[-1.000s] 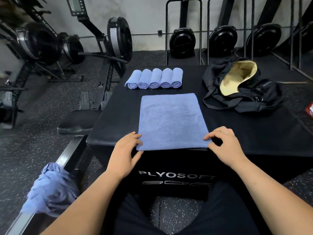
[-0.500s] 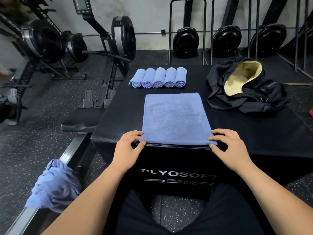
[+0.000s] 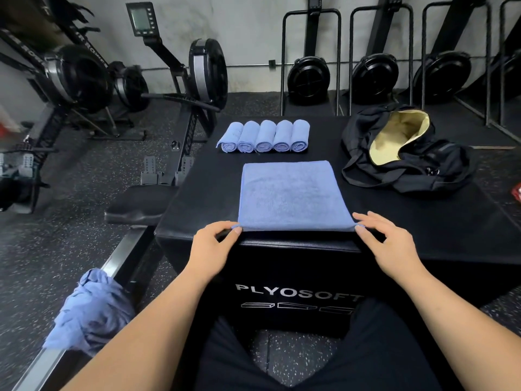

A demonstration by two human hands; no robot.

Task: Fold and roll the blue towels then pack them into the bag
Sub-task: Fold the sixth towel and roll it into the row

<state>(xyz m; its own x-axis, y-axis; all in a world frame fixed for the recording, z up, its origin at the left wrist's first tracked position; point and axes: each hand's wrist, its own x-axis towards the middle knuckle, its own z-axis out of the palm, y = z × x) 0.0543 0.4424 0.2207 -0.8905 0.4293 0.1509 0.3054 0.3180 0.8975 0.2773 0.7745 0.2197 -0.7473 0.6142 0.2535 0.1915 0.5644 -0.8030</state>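
A folded blue towel (image 3: pixel 291 194) lies flat on the black plyo box (image 3: pixel 423 221), its near edge at the box's front. My left hand (image 3: pixel 211 246) pinches the towel's near left corner. My right hand (image 3: pixel 386 244) pinches the near right corner. Several rolled blue towels (image 3: pixel 265 136) sit in a row behind it. The black bag (image 3: pixel 406 153) lies open at the back right, its yellow lining showing.
A heap of loose blue towels (image 3: pixel 90 309) rests on a rail at the lower left. Rowing machines (image 3: pixel 180 80) stand on the rubber floor to the left and along the back wall. A red object (image 3: pixel 517 191) shows at the right edge.
The towel's near edge has slid back from overhanging the box front to lying on its top. Both hands followed and stay on the near corners.
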